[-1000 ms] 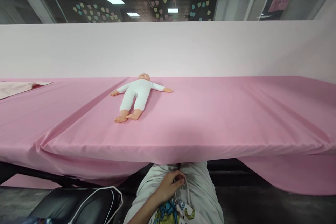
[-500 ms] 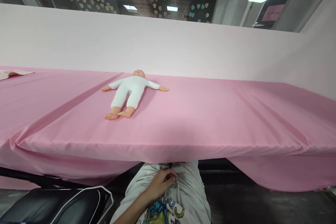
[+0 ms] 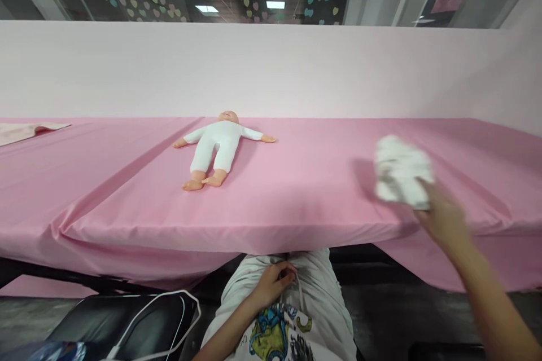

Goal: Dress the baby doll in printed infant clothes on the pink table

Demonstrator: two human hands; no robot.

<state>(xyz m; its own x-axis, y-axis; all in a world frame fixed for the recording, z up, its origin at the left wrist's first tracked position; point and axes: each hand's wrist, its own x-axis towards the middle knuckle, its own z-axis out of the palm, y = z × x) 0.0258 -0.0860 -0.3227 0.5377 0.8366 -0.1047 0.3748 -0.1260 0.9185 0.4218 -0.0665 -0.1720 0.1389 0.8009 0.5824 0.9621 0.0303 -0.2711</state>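
A baby doll (image 3: 220, 144) in a white bodysuit lies on its back on the pink-covered table (image 3: 313, 180), arms spread and bare plastic feet towards me. My right hand (image 3: 444, 217) reaches out over the table's right part, well away from the doll. It grips a crumpled white cloth (image 3: 402, 172), blurred by motion, which seems to hang just above the table. My left hand (image 3: 273, 285) stays low against my printed white top (image 3: 275, 333), fingers curled by a pale cord (image 3: 300, 290).
A folded pale pink cloth (image 3: 25, 132) lies at the far left of the table. A pale pink partition (image 3: 271, 67) stands behind it. Below the table's front edge, a black padded item (image 3: 122, 321) carries a white cable. A dark metal bar runs under the table.
My right hand has come into view at the right, carrying the white cloth over the table. My left hand stays at my chest, and the doll has not moved.
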